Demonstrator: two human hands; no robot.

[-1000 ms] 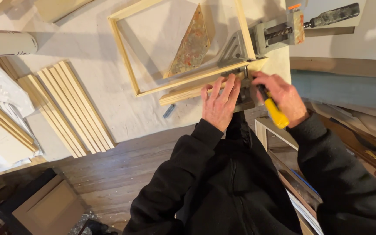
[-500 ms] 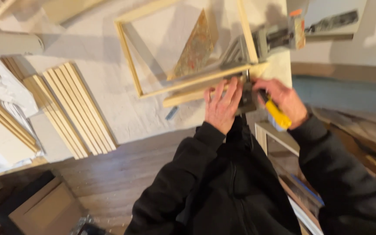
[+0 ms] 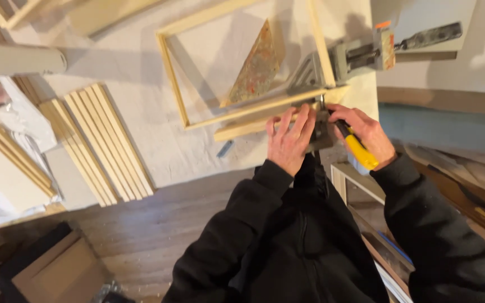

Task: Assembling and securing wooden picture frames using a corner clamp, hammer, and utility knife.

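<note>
head view shows the left hand (image 3: 289, 140) lying nearly flat, fingers spread and stretched forward, pressing on the near rail of a pale wooden frame (image 3: 170, 73) close to its right corner. the right hand (image 3: 363, 132) is curled tight around a yellow-handled tool (image 3: 358, 149), whose dark head meets the frame's corner just beside the left fingertips. the frame lies flat on a white-covered table (image 3: 141, 134), its corner held in a grey corner clamp (image 3: 338, 62). a stack of loose wooden strips (image 3: 105, 143) lies well apart to the left.
</note>
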